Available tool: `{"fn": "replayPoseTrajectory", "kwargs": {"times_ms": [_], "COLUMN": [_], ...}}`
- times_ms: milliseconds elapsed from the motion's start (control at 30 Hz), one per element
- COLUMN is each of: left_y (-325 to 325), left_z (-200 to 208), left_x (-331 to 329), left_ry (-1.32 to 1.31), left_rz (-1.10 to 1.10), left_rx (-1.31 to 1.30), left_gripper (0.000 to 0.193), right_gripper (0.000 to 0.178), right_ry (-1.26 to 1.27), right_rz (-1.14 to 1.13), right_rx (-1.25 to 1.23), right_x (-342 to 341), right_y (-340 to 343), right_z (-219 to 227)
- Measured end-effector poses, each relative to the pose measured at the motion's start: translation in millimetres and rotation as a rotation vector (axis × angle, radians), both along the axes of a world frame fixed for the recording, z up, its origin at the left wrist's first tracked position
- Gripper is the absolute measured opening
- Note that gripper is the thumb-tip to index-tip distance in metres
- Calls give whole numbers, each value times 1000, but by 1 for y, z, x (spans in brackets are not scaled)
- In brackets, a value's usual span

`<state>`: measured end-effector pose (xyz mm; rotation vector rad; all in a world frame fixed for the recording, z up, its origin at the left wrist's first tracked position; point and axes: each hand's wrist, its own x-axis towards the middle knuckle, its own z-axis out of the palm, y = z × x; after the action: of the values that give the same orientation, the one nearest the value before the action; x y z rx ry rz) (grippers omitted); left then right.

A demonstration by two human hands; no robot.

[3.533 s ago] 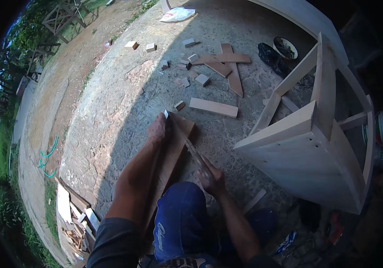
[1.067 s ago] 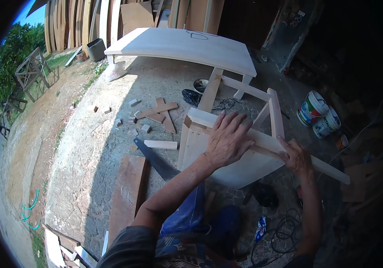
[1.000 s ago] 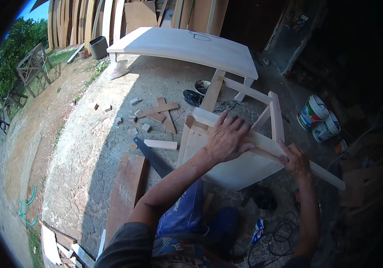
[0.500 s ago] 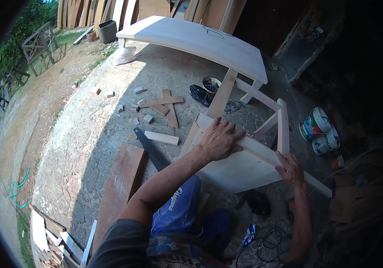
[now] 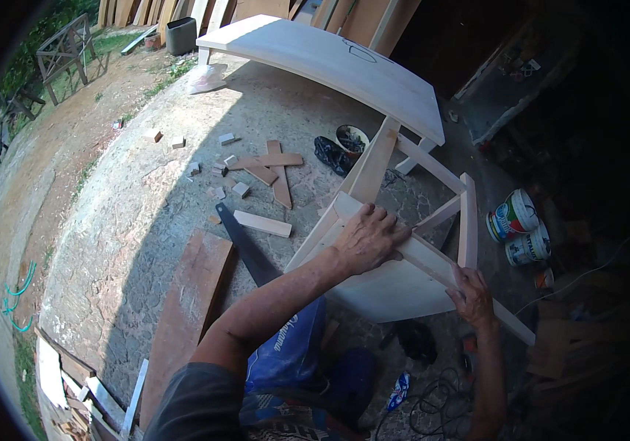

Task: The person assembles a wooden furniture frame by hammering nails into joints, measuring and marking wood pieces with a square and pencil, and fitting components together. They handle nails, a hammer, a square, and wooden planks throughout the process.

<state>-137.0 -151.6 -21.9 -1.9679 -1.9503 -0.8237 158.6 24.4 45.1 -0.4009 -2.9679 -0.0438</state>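
A pale wooden chair-like frame stands tilted before me, with a broad flat panel, long rails and legs. My left hand lies over the upper rail, its fingers curled across the wood. Farther right along that same rail, my right hand grips it with the thumb on the near side. The fingers' far sides are hidden behind the wood. On the ground left of the frame, a handsaw with a dark blade is partly covered by my left forearm.
A long white-topped table stands beyond the frame. Left lie a brown plank, a pale stick, crossed wood strips and several small offcuts. Paint buckets stand right; a dark cable coils near my feet.
The whole view has turned slightly clockwise. Both hands keep their places on the rail, and the frame's right end appears a little lower and farther left.
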Motion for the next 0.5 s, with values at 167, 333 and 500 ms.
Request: {"fn": "replayPoseTrajectory", "kwargs": {"times_ms": [167, 333, 500], "left_y": [7, -1, 8], "left_z": [0, 15, 13], "left_x": [9, 3, 14], "left_ry": [20, 65, 68], "left_rz": [-12, 11, 9], "left_rx": [18, 13, 2], "left_gripper": [53, 53, 55], "right_gripper": [61, 67, 66], "right_ry": [11, -95, -127], "right_rz": [-60, -63, -213], "right_rx": [-6, -30, -180], "right_x": [15, 10, 32], "right_y": [3, 11, 14], "right_z": [-5, 8, 15]}}
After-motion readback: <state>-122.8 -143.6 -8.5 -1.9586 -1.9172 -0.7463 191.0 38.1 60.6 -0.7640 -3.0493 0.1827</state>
